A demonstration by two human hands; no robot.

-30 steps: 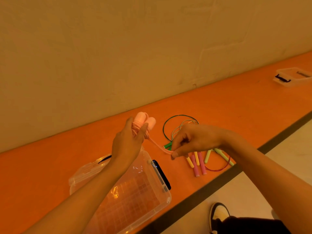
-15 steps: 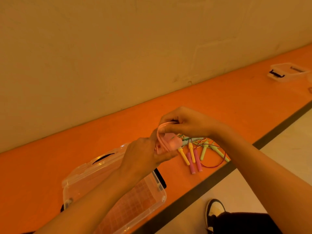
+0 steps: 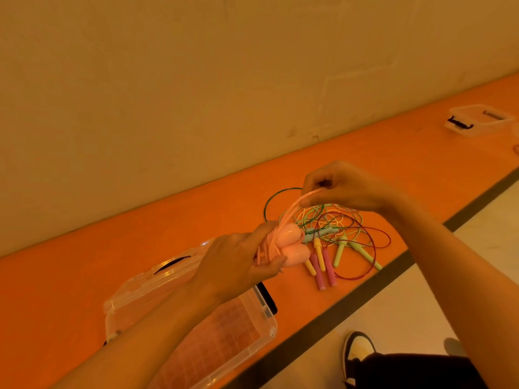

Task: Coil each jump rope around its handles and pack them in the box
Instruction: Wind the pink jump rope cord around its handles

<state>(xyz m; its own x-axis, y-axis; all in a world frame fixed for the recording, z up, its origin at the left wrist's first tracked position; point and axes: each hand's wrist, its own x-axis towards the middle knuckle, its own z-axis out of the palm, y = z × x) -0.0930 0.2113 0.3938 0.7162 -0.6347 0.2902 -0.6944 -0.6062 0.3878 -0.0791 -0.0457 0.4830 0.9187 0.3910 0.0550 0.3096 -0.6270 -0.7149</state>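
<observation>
The left hand (image 3: pixel 238 262) grips the two pink handles (image 3: pixel 292 244) of a jump rope side by side, coils of pink cord (image 3: pixel 269 248) bunched against them above the open clear box (image 3: pixel 224 341) on the orange bench (image 3: pixel 84 276). The right hand (image 3: pixel 345 189) pinches a loop of that cord — pulled taut, up and away from the handles. Just beyond the box lies a tangle of other jump ropes (image 3: pixel 337 242) — yellow, pink and green handles, thin red and green cords. A second clear box (image 3: pixel 477 120) sits far along the bench.
</observation>
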